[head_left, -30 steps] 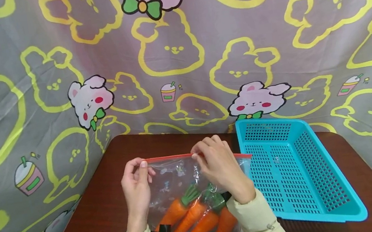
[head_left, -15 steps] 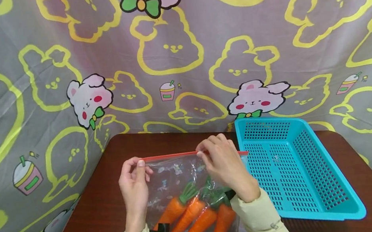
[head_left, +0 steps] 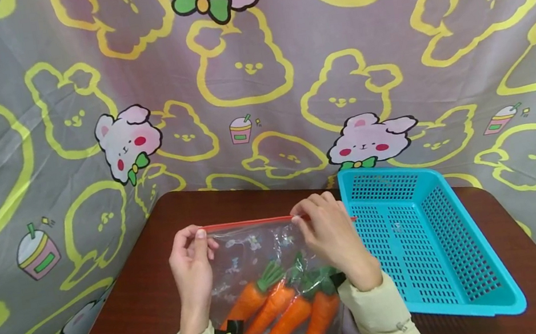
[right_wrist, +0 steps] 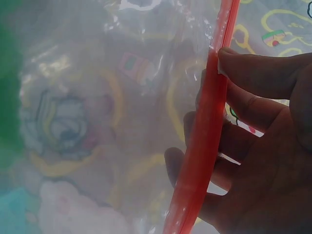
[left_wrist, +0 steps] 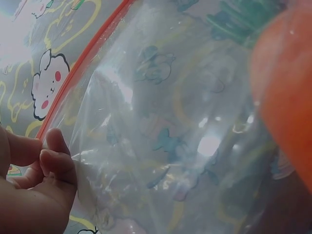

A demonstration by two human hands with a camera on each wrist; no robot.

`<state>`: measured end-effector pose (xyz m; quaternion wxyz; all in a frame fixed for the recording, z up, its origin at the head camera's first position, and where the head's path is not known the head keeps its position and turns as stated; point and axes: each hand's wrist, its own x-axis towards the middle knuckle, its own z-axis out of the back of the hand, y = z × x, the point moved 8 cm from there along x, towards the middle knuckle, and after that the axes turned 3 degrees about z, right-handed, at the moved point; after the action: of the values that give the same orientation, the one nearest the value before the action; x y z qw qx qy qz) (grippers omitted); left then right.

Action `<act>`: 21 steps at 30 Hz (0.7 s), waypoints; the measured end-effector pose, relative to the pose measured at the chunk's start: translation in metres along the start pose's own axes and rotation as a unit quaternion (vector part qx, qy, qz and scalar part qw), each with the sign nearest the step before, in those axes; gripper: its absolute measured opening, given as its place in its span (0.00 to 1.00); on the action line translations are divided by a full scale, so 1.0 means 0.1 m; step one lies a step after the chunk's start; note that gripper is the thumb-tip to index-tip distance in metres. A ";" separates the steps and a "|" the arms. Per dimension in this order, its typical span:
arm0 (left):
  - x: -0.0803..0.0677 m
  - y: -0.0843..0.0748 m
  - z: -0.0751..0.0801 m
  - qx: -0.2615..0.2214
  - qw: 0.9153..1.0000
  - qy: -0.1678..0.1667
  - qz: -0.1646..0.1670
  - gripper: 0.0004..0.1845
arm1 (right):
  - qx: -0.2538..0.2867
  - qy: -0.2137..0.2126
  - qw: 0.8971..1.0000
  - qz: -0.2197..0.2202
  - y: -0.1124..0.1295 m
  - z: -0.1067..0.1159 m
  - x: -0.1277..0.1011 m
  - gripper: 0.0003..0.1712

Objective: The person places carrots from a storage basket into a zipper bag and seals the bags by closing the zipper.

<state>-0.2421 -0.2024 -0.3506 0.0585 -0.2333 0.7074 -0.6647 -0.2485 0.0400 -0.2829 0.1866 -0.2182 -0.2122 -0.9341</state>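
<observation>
Right hand [head_left: 331,238] has slid rightward along the red zip strip [head_left: 247,223] since a second ago. Both grips pinch the strip: left hand [head_left: 192,270] at its left end. Clear bag [head_left: 256,261] (four carrots [head_left: 284,311] inside) stands on the counter [head_left: 130,326], beside the blue basket [head_left: 475,298].

I see bare table [head_left: 136,325] open to the left of the bag [head_left: 256,261] — to its right the blue basket [head_left: 431,246] stands close, and the curtain [head_left: 254,76] closes off the back.
</observation>
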 end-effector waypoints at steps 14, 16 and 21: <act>0.01 0.01 0.02 -0.009 1.000 -0.009 0.000 0.08 | 0.001 0.001 1.000 -0.012 -0.11 0.04 -0.02 0.05; 0.01 0.01 0.02 -0.013 1.000 -0.009 -0.001 0.09 | 0.002 0.002 1.000 -0.012 -0.12 0.04 -0.01 0.05; 0.02 0.00 0.02 -0.018 1.000 -0.010 -0.002 0.09 | 0.001 0.004 1.000 -0.020 -0.16 0.07 -0.01 0.05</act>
<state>-0.2430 -0.2055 -0.3503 0.0602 -0.2425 0.7181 -0.6496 -0.2526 0.0568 -0.2830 0.1687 -0.2095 -0.2165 -0.9385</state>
